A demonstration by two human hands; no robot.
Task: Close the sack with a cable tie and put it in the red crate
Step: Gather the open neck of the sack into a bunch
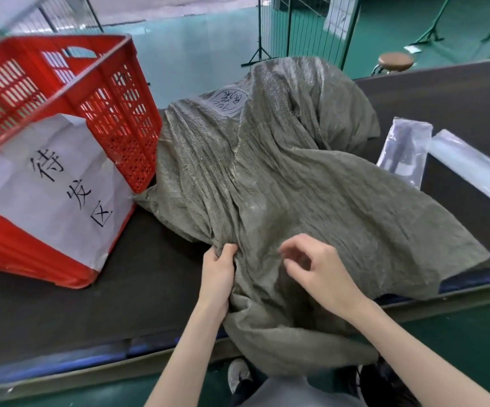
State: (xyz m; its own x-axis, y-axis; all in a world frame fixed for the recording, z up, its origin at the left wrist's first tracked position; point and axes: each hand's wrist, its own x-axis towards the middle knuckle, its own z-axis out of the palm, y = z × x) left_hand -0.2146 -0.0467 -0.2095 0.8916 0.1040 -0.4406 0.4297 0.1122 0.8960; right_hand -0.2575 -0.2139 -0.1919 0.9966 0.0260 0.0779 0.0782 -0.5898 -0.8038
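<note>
A large grey-green woven sack (281, 177) lies across the dark table, its bulky end at the back and its loose mouth end hanging over the near edge. My left hand (218, 270) pinches a fold of the sack's cloth near its left side. My right hand (317, 268) hovers just above the cloth, fingers curled and apart, holding nothing. The red crate (114, 113) stands at the left, touching the sack, with a white paper sheet (50, 189) with black writing on its front. No cable tie can be made out.
Clear plastic bags (405, 151) and a long clear packet (472, 171) lie at the right of the dark table (61, 312). A stool (394, 61) and wire fencing (305, 27) stand beyond on the green floor. My shoes show below the table edge.
</note>
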